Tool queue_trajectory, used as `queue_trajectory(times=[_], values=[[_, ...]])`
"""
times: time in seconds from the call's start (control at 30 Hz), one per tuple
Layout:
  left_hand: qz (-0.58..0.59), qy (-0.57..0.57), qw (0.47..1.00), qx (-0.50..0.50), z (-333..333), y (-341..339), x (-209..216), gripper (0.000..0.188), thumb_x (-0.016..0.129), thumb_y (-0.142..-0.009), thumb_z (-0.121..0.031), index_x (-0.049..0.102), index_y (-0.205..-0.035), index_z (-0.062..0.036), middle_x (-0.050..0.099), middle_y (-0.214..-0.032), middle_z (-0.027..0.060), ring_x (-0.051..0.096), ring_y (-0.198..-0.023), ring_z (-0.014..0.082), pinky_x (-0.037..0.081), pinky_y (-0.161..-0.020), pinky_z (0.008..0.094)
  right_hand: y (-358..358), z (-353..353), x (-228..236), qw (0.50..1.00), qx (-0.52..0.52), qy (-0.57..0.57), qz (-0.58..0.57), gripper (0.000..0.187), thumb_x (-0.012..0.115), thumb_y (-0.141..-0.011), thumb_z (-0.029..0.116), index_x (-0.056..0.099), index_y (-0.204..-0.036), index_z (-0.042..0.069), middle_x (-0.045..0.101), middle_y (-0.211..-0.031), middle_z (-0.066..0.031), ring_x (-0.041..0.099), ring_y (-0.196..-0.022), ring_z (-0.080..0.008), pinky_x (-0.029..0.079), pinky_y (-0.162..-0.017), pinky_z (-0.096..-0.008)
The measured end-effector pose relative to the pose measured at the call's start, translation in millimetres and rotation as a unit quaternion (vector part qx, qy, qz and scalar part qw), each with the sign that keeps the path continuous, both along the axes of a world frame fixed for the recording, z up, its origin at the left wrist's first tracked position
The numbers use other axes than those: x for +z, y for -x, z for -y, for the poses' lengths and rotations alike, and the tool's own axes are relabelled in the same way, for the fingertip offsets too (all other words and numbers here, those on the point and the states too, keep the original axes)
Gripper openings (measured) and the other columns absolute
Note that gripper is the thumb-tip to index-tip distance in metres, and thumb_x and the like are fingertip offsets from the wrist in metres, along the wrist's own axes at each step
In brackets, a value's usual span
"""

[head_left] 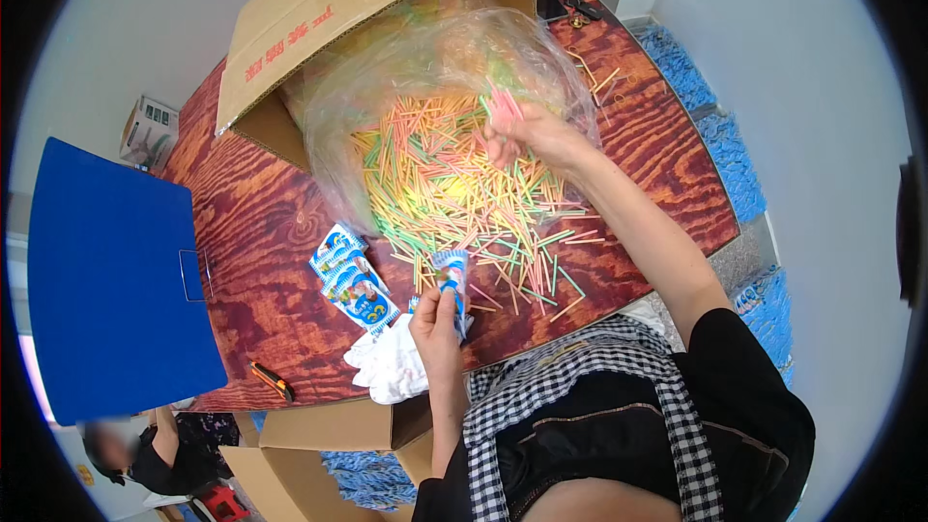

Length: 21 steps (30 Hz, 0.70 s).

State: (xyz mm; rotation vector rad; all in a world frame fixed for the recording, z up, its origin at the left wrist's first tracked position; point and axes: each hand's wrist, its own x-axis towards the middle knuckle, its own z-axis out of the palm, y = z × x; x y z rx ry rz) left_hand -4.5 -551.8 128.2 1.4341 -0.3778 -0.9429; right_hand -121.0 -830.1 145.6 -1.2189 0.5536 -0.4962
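My left hand (437, 324) pinches a small blue-and-white packet (450, 271) near the front edge of the table. Above the heap, my right hand (532, 135) is closed around a small bunch of thin pastel sticks (502, 104), mostly pink with some green. Below it, a heap of pink, yellow, orange and green sticks (435, 174) spills out of a clear plastic bag (333, 155) onto the table. Several similar packets (356, 280) lie overlapped left of my left hand. Next to that hand is a crumpled white glove (391, 364).
The bag comes out of a tipped cardboard box (377, 0) on the reddish wood-grain table (251, 261). An orange-black box cutter (272, 381) lies at the front left. An open carton (290, 430) with blue packages stands below. Keys (582, 10) lie far right. Another person (155, 454) is at lower left.
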Motion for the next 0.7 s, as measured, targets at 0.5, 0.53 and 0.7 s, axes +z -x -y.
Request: queue_trajectory(times=[0.5, 0.53, 0.7], values=[[0.184, 0.124, 0.948, -0.227, 88, -23, 25, 0.017, 0.052, -0.094, -0.011, 0.062, -0.098, 0.0023, 0.062, -0.104, 0.0095, 0.06, -0.094, 0.0169, 0.029, -0.108, 0.0381, 5, -106, -38, 0.952, 0.167, -0.236, 0.098, 0.022, 0.064, -0.089, 0.023, 0.061, -0.096, 0.002, 0.064, -0.084, -0.0064, 0.059, -0.07, -0.0145, 0.045, -0.062, -0.0294], [0.171, 0.072, 0.946, -0.266, 87, -23, 21, 0.018, 0.051, -0.095, -0.011, 0.062, -0.096, 0.0025, 0.063, -0.095, 0.0078, 0.061, -0.086, 0.0164, 0.029, -0.109, 0.0397, 7, -108, -38, 0.953, 0.163, -0.237, 0.098, 0.022, 0.064, -0.089, 0.023, 0.061, -0.096, 0.002, 0.064, -0.084, -0.0064, 0.059, -0.07, -0.0145, 0.045, -0.062, -0.0294], [-0.186, 0.153, 0.961, -0.135, 80, -22, -7, 0.012, 0.054, -0.093, -0.016, 0.06, -0.098, -0.0068, 0.063, -0.093, 0.006, 0.059, -0.079, 0.0147, 0.051, -0.069, 0.0319, 6, -114, -42, 0.942, 0.094, -0.303, 0.109, 0.019, 0.061, -0.092, 0.021, 0.061, -0.097, 0.003, 0.063, -0.085, -0.0055, 0.059, -0.072, -0.0145, 0.047, -0.063, -0.0288]])
